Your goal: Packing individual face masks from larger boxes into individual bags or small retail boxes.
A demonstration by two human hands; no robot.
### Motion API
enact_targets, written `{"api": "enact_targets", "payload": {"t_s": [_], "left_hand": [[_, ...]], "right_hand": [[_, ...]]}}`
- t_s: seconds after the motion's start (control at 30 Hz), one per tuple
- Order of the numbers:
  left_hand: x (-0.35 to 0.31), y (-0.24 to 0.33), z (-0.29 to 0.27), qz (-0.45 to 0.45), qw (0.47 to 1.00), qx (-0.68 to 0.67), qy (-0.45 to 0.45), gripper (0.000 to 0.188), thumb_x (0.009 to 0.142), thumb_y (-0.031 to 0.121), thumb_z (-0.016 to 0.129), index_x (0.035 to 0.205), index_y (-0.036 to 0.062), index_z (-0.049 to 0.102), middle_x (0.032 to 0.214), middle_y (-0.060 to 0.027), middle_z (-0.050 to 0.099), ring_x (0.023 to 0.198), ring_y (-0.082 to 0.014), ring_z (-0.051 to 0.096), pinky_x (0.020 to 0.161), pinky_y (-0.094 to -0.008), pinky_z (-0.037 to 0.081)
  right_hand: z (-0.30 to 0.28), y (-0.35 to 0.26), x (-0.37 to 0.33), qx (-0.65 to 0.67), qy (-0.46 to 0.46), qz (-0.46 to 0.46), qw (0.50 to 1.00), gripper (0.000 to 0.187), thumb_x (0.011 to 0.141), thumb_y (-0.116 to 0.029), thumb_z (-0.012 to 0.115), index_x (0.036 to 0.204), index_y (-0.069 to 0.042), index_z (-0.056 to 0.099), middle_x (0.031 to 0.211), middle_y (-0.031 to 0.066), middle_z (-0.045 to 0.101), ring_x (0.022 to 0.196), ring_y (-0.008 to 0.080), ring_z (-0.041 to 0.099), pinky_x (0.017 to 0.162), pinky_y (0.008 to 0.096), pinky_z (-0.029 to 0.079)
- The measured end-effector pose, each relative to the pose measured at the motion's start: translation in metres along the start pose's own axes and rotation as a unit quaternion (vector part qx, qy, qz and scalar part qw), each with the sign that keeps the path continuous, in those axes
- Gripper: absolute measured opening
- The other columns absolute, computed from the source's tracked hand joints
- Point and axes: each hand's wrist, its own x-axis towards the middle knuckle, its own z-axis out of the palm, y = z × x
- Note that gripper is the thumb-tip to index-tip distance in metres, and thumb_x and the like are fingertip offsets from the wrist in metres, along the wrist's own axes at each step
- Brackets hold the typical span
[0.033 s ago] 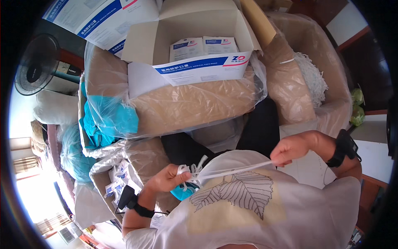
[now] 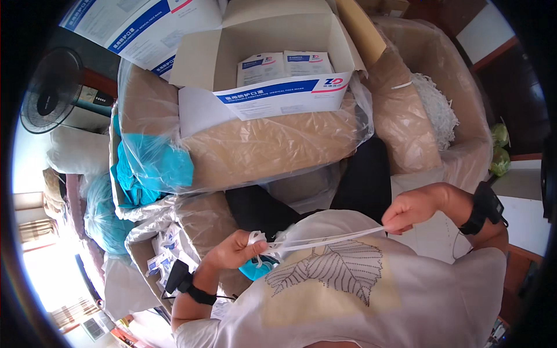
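Two hands: left hand (image 2: 235, 250) pinches a blue mask (image 2: 257, 268), right hand (image 2: 409, 209) pinches its white strap (image 2: 325, 239) — I fear overstretching snaps it.

Left hand (image 2: 235, 250) pinches one end of a white strap (image 2: 325, 239), fingers closed on it, with a blue mask (image 2: 258, 268) bunched just under the hand. Right hand (image 2: 413, 209) grips the other end, strap pulled taut between the two across the chest of a white shirt with a leaf print (image 2: 331, 272). Black wristbands on both wrists. Ahead, an open cardboard box (image 2: 261, 35) holds small white-and-blue packs (image 2: 284, 65); it sits on the top edge of a plastic-wrapped brown sofa (image 2: 272, 148). Blue fabric in a clear bag (image 2: 151, 165) lies at the sofa's left end, shredded white material (image 2: 435, 110) at the right end. A fan (image 2: 49, 93) stands far left.
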Motion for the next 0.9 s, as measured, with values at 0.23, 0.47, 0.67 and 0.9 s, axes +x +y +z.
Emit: {"api": "enact_targets", "payload": {"t_s": [0.23, 0.47, 0.67, 0.9], "left_hand": [[-0.019, -0.015, -0.023, -0.048, 0.974, -0.034, 0.218, 0.031, 0.089, 0.034, 0.05, 0.088, 0.0064, 0.062, 0.073, 0.003, 0.058, 0.065, -0.0039, 0.049, 0.058, -0.0209, 0.041], [0.018, -0.015, -0.046, 0.137, 0.937, -0.137, 0.29, 0.044, 0.092, 0.039, 0.038, 0.107, 0.0011, 0.055, 0.093, -0.0049, 0.06, 0.083, -0.0107, 0.054, 0.073, -0.0234, 0.043], [0.045, 0.012, -0.028, 0.189, 0.936, -0.094, 0.28, 0.055, 0.093, 0.044, 0.027, 0.119, -0.0002, 0.045, 0.105, -0.0103, 0.057, 0.095, -0.0176, 0.055, 0.083, -0.0283, 0.043], [0.056, 0.027, -0.029, 0.234, 0.912, 0.043, 0.334, 0.048, 0.094, 0.036, 0.034, 0.122, -0.0013, 0.043, 0.102, -0.0117, 0.056, 0.088, -0.0186, 0.054, 0.076, -0.0294, 0.043]], "right_hand": [[-0.026, 0.048, -0.055, -0.042, 0.078, -0.04, 0.995, 0.025, 0.089, -0.02, 0.045, 0.072, -0.004, 0.052, 0.06, -0.0012, 0.045, 0.054, 0.0067, 0.039, 0.048, 0.0208, 0.032], [-0.021, 0.067, 0.04, 0.302, 0.255, -0.058, 0.916, 0.017, 0.087, -0.019, 0.049, 0.093, -0.003, 0.055, 0.076, 0.0034, 0.055, 0.059, 0.0081, 0.049, 0.048, 0.0191, 0.038], [-0.037, 0.126, 0.207, 0.04, 0.473, -0.093, 0.875, 0.033, 0.087, -0.028, 0.05, 0.104, 0.0, 0.054, 0.094, 0.0118, 0.058, 0.087, 0.0201, 0.055, 0.079, 0.0292, 0.044], [-0.006, 0.018, 0.19, -0.054, 0.364, -0.333, 0.868, 0.039, 0.081, -0.032, 0.059, 0.103, 0.0, 0.055, 0.112, 0.0122, 0.051, 0.103, 0.026, 0.049, 0.087, 0.0334, 0.038]]}}
